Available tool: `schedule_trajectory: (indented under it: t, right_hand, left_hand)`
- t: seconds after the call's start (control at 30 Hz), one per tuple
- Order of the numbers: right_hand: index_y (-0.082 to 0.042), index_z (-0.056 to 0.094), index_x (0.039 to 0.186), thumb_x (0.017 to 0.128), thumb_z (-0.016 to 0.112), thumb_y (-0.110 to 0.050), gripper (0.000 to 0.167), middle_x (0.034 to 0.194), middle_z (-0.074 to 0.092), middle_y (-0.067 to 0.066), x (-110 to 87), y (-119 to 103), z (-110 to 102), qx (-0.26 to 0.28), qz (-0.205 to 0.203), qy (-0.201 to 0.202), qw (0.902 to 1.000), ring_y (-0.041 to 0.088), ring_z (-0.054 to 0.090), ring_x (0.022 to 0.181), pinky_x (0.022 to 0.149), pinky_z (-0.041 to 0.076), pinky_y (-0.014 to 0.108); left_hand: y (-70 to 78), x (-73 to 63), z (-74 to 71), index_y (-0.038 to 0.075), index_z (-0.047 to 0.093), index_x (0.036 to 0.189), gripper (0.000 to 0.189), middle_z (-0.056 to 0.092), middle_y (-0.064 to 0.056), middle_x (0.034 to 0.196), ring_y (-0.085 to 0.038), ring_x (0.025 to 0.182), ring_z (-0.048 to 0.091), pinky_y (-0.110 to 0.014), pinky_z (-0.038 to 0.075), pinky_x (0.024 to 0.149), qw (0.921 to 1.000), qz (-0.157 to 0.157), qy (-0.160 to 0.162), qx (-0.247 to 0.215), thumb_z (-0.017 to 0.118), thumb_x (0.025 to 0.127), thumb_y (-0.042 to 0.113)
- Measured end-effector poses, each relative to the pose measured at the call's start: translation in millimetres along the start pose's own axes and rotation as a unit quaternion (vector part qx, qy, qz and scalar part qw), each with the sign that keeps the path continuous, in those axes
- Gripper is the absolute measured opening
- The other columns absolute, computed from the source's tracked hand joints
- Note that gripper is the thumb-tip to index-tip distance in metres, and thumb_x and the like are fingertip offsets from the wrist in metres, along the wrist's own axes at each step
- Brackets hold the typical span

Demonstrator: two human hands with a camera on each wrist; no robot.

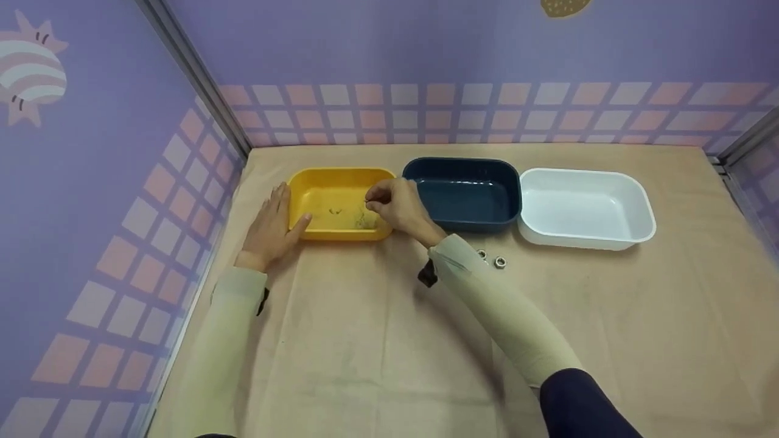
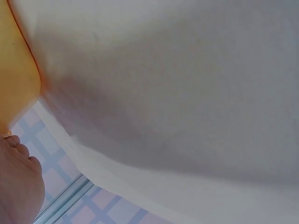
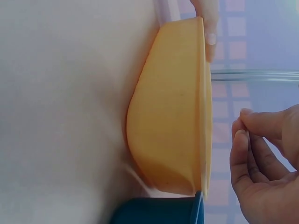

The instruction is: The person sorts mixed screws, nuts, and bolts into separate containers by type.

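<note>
My left hand (image 1: 268,231) lies along the left side of a yellow plastic box (image 1: 341,235), fingers straight and thumb on the front rim. Over the right part of that box hovers my right hand (image 1: 398,204). Its thumb and fingertips pinch together in the right wrist view, and a tiny dark thing (image 1: 366,201) just shows between them in the head view; its kind is too small to tell. Several small dark pieces (image 1: 335,211) lie on the yellow box's floor. The left wrist view catches only part of my left hand (image 2: 21,182) beside the yellow wall.
A dark blue box (image 1: 462,207) stands right of the yellow one, then a white box (image 1: 587,210). Two metal hex nuts, one of them a nut (image 1: 499,262) in full view, lie on the beige tablecloth (image 1: 341,340) near my right forearm. Patterned walls border the table.
</note>
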State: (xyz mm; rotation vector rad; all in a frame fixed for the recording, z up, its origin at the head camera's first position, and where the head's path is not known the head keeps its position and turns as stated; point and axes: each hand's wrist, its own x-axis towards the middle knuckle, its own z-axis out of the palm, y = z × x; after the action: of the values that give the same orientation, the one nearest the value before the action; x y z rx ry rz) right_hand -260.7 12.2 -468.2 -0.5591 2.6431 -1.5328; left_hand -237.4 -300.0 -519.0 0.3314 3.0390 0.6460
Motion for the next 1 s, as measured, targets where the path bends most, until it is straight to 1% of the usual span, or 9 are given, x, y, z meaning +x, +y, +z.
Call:
schedule_trajectory:
  t: [0.13, 0.33, 0.47, 0.6, 0.7, 0.87, 1.0]
  right_hand:
    - [-0.003, 0.082, 0.098, 0.096, 0.078, -0.003, 0.005, 0.096, 0.081, 0.007, 8.4, -4, 4, 0.003, 0.005, -0.005, 1.0000, 0.016, 0.075, 0.084, 0.081, 0.065, 0.028]
    - [-0.006, 0.082, 0.099, 0.099, 0.076, -0.003, 0.006, 0.098, 0.080, 0.006, 18.5, -10, 15, 0.009, 0.014, -0.013, 0.9998, 0.016, 0.075, 0.087, 0.080, 0.064, 0.027]
    - [-0.008, 0.082, 0.101, 0.099, 0.076, -0.005, 0.007, 0.100, 0.080, 0.005, 25.1, -16, 20, 0.009, 0.025, -0.004, 0.9996, 0.015, 0.074, 0.088, 0.081, 0.063, 0.025]
    - [-0.008, 0.082, 0.102, 0.099, 0.075, -0.004, 0.008, 0.101, 0.080, 0.005, 31.6, -21, 24, 0.010, 0.032, 0.001, 0.9994, 0.014, 0.073, 0.088, 0.082, 0.063, 0.023]
    - [-0.007, 0.081, 0.104, 0.100, 0.074, -0.004, 0.009, 0.102, 0.079, 0.005, 34.5, -23, 27, 0.007, 0.036, 0.003, 0.9993, 0.014, 0.072, 0.089, 0.083, 0.063, 0.023]
    - [-0.007, 0.081, 0.108, 0.101, 0.073, -0.004, 0.011, 0.105, 0.078, 0.006, 35.7, -24, 30, 0.005, 0.046, -0.008, 0.9989, 0.015, 0.070, 0.091, 0.084, 0.062, 0.023]
    - [-0.007, 0.081, 0.107, 0.101, 0.073, -0.004, 0.011, 0.104, 0.078, 0.006, 36.8, -25, 31, 0.007, 0.049, -0.003, 0.9988, 0.014, 0.070, 0.090, 0.083, 0.062, 0.023]
  left_hand:
    - [0.1, 1.5, 0.2, -0.006, 0.005, 0.169, 0.091, 0.004, -0.024, 0.179, -0.041, 0.167, 0.005, -0.054, 0.006, 0.136, 1.0000, 0.002, 0.001, -0.001, 0.039, 0.112, 0.057]
    - [-1.2, 3.0, 0.9, -0.007, 0.009, 0.168, 0.089, 0.008, -0.025, 0.178, -0.041, 0.166, 0.006, -0.055, 0.007, 0.136, 0.9999, 0.009, 0.012, -0.002, 0.042, 0.112, 0.054]
    - [-1.5, 3.3, 1.5, -0.007, 0.008, 0.168, 0.089, 0.007, -0.026, 0.178, -0.042, 0.166, 0.006, -0.055, 0.007, 0.136, 0.9999, 0.008, 0.013, -0.003, 0.043, 0.112, 0.053]
    - [-0.9, 2.9, 1.3, -0.005, 0.007, 0.169, 0.090, 0.006, -0.024, 0.179, -0.040, 0.167, 0.005, -0.054, 0.006, 0.136, 1.0000, 0.002, 0.008, -0.005, 0.041, 0.111, 0.055]
    - [-0.2, 3.2, 0.6, -0.005, 0.006, 0.169, 0.091, 0.005, -0.023, 0.179, -0.039, 0.167, 0.004, -0.053, 0.006, 0.136, 1.0000, 0.000, 0.005, -0.003, 0.040, 0.111, 0.056]
    - [-1.0, 3.5, 2.4, -0.004, 0.005, 0.169, 0.091, 0.004, -0.023, 0.179, -0.039, 0.167, 0.004, -0.054, 0.006, 0.136, 1.0000, 0.001, 0.004, -0.002, 0.040, 0.111, 0.057]
    - [-1.9, 3.9, 1.5, -0.004, 0.005, 0.170, 0.092, 0.004, -0.022, 0.179, -0.039, 0.167, 0.003, -0.053, 0.005, 0.136, 1.0000, -0.001, 0.001, -0.005, 0.040, 0.111, 0.058]
